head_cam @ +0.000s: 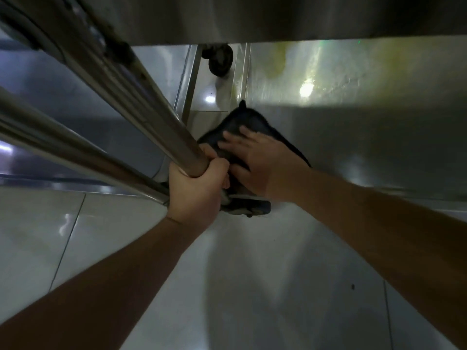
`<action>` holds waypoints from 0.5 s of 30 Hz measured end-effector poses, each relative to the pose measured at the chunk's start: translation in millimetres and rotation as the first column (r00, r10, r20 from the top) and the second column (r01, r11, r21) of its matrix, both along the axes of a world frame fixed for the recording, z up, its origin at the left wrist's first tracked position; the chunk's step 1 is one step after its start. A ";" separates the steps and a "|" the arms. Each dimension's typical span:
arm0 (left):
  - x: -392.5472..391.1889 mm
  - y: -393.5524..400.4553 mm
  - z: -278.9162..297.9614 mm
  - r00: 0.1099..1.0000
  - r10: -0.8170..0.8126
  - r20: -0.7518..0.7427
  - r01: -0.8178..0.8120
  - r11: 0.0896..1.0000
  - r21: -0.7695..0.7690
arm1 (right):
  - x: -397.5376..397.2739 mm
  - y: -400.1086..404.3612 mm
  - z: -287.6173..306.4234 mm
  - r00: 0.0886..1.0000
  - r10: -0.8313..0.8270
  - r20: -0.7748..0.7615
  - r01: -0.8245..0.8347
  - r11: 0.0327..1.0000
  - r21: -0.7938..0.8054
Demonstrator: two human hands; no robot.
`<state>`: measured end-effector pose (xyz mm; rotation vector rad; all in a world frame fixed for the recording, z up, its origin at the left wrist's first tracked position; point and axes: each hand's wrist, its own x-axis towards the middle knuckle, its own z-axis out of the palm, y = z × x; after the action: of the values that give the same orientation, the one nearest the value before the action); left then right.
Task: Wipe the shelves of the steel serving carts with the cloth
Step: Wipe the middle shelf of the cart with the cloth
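While left hand (195, 188) wraps its fingers round the cart's upright post (141, 97), right hand (252, 160) presses the dark cloth (242, 122) flat. Right fingers straight, slightly spread, on the bottom shelf (366, 137).

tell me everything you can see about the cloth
The cloth is dark, nearly black, and looks soft and limp, blurred at its edges. It lies spread flat on the lower steel shelf of the cart, near the corner by the upright post, one corner pointing away from the person. The right hand presses on it with straight, spread fingers, covering its near part. The left hand grips the post beside it; whether that hand touches the cloth cannot be told.
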<state>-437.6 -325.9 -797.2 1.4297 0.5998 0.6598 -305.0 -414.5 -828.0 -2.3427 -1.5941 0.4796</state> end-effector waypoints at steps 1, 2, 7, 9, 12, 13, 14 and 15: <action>-0.1 0.1 -1.1 1.000 -0.003 -0.007 0.003 1.000 0.002 | -1.9 -16.0 -2.6 0.999 0.044 0.020 -0.044 0.999 0.000; -0.1 0.0 -1.6 1.000 0.002 -0.007 -0.002 1.000 -0.008 | 1.3 -27.7 -5.2 0.996 0.062 0.062 -0.062 0.998 0.000; 0.0 -0.6 -2.9 1.000 0.020 0.003 -0.020 1.000 0.005 | 64.8 -13.3 -6.6 0.968 -0.213 0.133 0.215 0.977 0.000; -0.7 -0.1 -2.6 1.000 0.015 -0.004 -0.015 0.999 0.031 | 93.4 15.5 -4.7 0.937 -0.340 0.080 0.342 0.940 -0.014; -1.1 0.8 -2.0 1.000 -0.011 -0.006 0.011 1.000 0.017 | 116.2 61.1 -1.1 0.908 -0.419 0.015 0.419 0.906 -0.056; -0.7 0.8 -1.9 1.000 -0.028 -0.007 0.028 1.000 0.012 | 118.5 74.4 -0.5 0.899 -0.437 0.011 0.437 0.897 -0.072; -1.0 1.5 -1.9 0.999 -0.041 -0.005 0.041 0.999 0.004 | 118.7 86.9 0.2 0.893 -0.450 0.009 0.449 0.890 -0.086; -1.9 2.2 -2.0 0.999 -0.047 -0.004 0.047 0.999 -0.007 | 117.9 97.7 1.2 0.893 -0.451 0.006 0.449 0.888 -0.098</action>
<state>-439.5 -323.7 -799.2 1.4350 0.5697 0.6167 -187.1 -316.8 -826.8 -2.6596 -0.9800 0.4735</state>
